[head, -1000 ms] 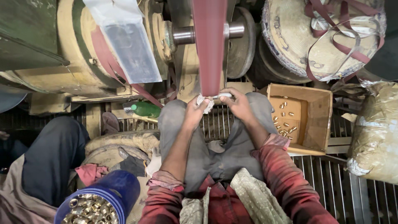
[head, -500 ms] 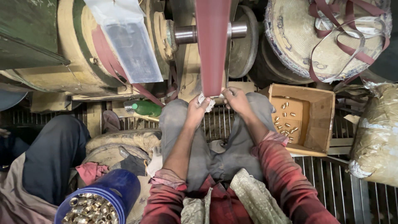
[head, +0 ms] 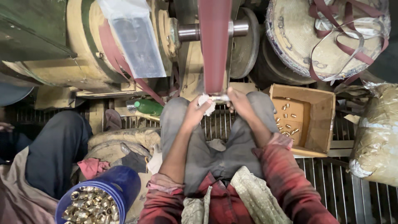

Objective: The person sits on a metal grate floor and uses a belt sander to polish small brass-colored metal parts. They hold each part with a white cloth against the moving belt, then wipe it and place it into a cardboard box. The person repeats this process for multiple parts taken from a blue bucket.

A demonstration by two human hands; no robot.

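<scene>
With both my left hand and right hand gripping the small metal piece through a white rag, I had raised it from just below the red sanding belt against its lower end.

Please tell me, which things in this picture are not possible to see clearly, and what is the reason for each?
Head view only:
- Small metal piece held against the red belt: mostly covered by the left hand, the white cloth and the right hand; its shape cannot be told.
- Blue bucket: cut off by the bottom edge.
- Small pieces in the cardboard box: too small to tell apart.
- Neighbouring person's leg: cut off at the left edge.
</scene>
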